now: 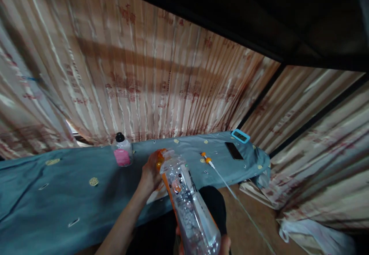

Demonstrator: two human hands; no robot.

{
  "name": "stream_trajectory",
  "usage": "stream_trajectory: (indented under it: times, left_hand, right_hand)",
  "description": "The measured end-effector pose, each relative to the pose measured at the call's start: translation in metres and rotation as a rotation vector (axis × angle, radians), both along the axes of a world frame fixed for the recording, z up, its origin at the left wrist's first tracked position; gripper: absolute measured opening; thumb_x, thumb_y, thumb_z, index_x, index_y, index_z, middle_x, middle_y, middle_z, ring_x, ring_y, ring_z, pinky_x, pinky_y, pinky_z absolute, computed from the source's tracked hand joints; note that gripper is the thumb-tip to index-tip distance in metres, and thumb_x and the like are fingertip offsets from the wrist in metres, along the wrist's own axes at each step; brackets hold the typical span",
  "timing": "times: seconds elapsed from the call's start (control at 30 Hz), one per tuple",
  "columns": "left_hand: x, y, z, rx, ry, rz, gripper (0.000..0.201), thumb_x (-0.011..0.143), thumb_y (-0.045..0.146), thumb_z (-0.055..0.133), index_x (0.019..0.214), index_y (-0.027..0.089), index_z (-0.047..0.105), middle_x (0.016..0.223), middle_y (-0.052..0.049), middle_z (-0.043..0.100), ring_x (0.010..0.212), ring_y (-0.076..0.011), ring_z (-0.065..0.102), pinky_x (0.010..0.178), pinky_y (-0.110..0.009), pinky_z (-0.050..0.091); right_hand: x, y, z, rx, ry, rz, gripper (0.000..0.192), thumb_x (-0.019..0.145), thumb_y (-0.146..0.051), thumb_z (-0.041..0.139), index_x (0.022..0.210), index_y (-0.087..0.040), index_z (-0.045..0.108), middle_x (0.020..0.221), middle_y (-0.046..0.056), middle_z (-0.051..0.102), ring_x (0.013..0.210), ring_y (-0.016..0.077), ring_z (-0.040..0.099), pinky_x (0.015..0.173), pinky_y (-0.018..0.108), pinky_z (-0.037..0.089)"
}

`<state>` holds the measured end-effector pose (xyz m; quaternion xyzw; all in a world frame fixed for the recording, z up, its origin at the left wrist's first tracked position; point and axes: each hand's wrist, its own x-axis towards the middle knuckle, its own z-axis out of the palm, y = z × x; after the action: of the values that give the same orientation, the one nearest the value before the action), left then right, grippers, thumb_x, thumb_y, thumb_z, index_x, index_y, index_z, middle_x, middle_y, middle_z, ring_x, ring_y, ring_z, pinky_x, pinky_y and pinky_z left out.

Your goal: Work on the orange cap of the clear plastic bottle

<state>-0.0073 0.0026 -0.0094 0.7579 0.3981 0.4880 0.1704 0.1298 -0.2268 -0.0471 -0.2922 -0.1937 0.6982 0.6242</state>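
A large clear plastic bottle (pixel 187 201) with an orange-and-white label and dark print leans in front of me, its top pointing away. My right hand (pixel 225 244), only partly in view at the bottom edge, is wrapped around its lower end. Up at the bottle's mouth, the fingers of my left hand (pixel 151 170) are closed around a small orange piece (pixel 160 159), whose kind I cannot make out. To the right, an orange pump head (pixel 206 158) with a white collar lies on the blue-green cloth, its long pale tube (pixel 236 197) hanging over the edge.
A small clear bottle with a black cap and pink label (pixel 122 155) stands on the patterned cloth (pixel 72 193) at the left. A dark phone (pixel 234 151) and a blue-framed digital clock (pixel 240 136) lie at the right. Pleated curtains (pixel 161 74) hang behind.
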Motion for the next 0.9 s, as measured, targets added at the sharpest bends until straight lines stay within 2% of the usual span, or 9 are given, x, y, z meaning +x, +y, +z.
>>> stream_trajectory:
  times: [0.07, 0.1, 0.17, 0.2, 0.33, 0.43, 0.53, 0.7, 0.9]
  left_hand:
    - [-0.002, 0.005, -0.004, 0.033, 0.023, -0.030, 0.039, 0.085, 0.035, 0.058, 0.121, 0.019, 0.060, 0.118, -0.012, 0.071, 0.110, -0.0296, 0.070, 0.093, -0.046, 0.059]
    - [-0.004, 0.007, -0.006, 0.041, 0.030, -0.037, 0.041, 0.086, 0.036, 0.058, 0.122, 0.019, 0.060, 0.120, -0.013, 0.071, 0.112, -0.0302, 0.069, 0.094, -0.046, 0.058]
    - [-0.007, 0.011, -0.005, 0.028, 0.061, -0.056, 0.041, 0.087, 0.038, 0.056, 0.123, 0.019, 0.060, 0.123, -0.013, 0.070, 0.114, -0.0311, 0.068, 0.095, -0.048, 0.058]
    - [-0.008, 0.012, -0.004, 0.012, 0.082, -0.061, 0.043, 0.088, 0.039, 0.056, 0.125, 0.018, 0.059, 0.125, -0.014, 0.069, 0.114, -0.0315, 0.068, 0.095, -0.048, 0.058]
    - [-0.011, 0.012, 0.006, -0.012, 0.137, -0.074, 0.046, 0.085, 0.037, 0.059, 0.128, 0.020, 0.058, 0.125, -0.012, 0.070, 0.114, -0.0313, 0.068, 0.095, -0.046, 0.058]
    - [-0.011, 0.009, 0.014, -0.026, 0.178, -0.076, 0.044, 0.085, 0.031, 0.059, 0.127, 0.019, 0.059, 0.125, -0.012, 0.070, 0.111, -0.0305, 0.070, 0.093, -0.044, 0.059]
    - [-0.010, 0.006, 0.019, -0.042, 0.202, -0.075, 0.042, 0.082, 0.028, 0.063, 0.123, 0.020, 0.061, 0.121, -0.011, 0.072, 0.109, -0.0300, 0.071, 0.092, -0.042, 0.059]
    - [-0.009, 0.001, 0.025, -0.066, 0.159, -0.069, 0.037, 0.083, 0.025, 0.063, 0.119, 0.021, 0.061, 0.115, -0.010, 0.073, 0.104, -0.0275, 0.072, 0.093, -0.040, 0.058]
    - [-0.003, -0.003, 0.020, -0.124, 0.080, -0.012, 0.034, 0.080, 0.026, 0.068, 0.112, 0.020, 0.059, 0.106, -0.010, 0.074, 0.097, -0.0272, 0.073, 0.086, -0.039, 0.058]
  right_hand:
    - [-0.003, 0.001, 0.008, 0.028, 0.048, -0.029, 0.093, 0.053, -0.097, 0.052, 0.120, -0.036, 0.071, 0.103, 0.009, 0.080, 0.071, 0.0357, 0.074, 0.066, 0.056, 0.058]
    - [-0.003, 0.002, 0.013, 0.048, 0.078, -0.036, 0.088, 0.056, -0.093, 0.058, 0.120, -0.033, 0.072, 0.104, 0.011, 0.080, 0.071, 0.0310, 0.075, 0.061, 0.044, 0.059]
    - [-0.003, 0.006, 0.022, 0.096, 0.148, 0.001, 0.079, 0.065, -0.083, 0.066, 0.119, -0.026, 0.073, 0.103, 0.018, 0.079, 0.068, 0.0223, 0.076, 0.052, 0.022, 0.052]
    - [-0.002, 0.008, 0.025, 0.127, 0.173, 0.024, 0.076, 0.067, -0.080, 0.068, 0.117, -0.023, 0.074, 0.106, 0.020, 0.078, 0.072, 0.0232, 0.078, 0.050, 0.018, 0.050]
    - [0.003, 0.015, 0.026, 0.215, 0.216, 0.063, 0.070, 0.068, -0.074, 0.072, 0.114, -0.021, 0.076, 0.105, 0.021, 0.078, 0.075, 0.0277, 0.078, 0.046, 0.017, 0.052]
    - [0.006, 0.014, 0.019, 0.221, 0.204, 0.066, 0.066, 0.070, -0.069, 0.074, 0.119, -0.025, 0.073, 0.108, 0.022, 0.077, 0.078, 0.0297, 0.078, 0.048, 0.018, 0.053]
    - [0.009, 0.011, 0.016, 0.198, 0.170, 0.067, 0.068, 0.070, -0.069, 0.075, 0.120, -0.022, 0.073, 0.112, 0.024, 0.075, 0.082, 0.0325, 0.077, 0.050, 0.022, 0.054]
    - [0.006, 0.009, 0.028, 0.072, 0.147, -0.036, 0.064, 0.062, -0.066, 0.082, 0.104, -0.018, 0.079, 0.102, 0.026, 0.077, 0.073, 0.0349, 0.076, 0.045, 0.024, 0.051]
    - [0.005, 0.007, 0.039, 0.090, 0.126, -0.033, 0.060, 0.063, -0.064, 0.082, 0.111, -0.028, 0.078, 0.106, 0.023, 0.077, 0.073, 0.0313, 0.076, 0.046, 0.021, 0.051]
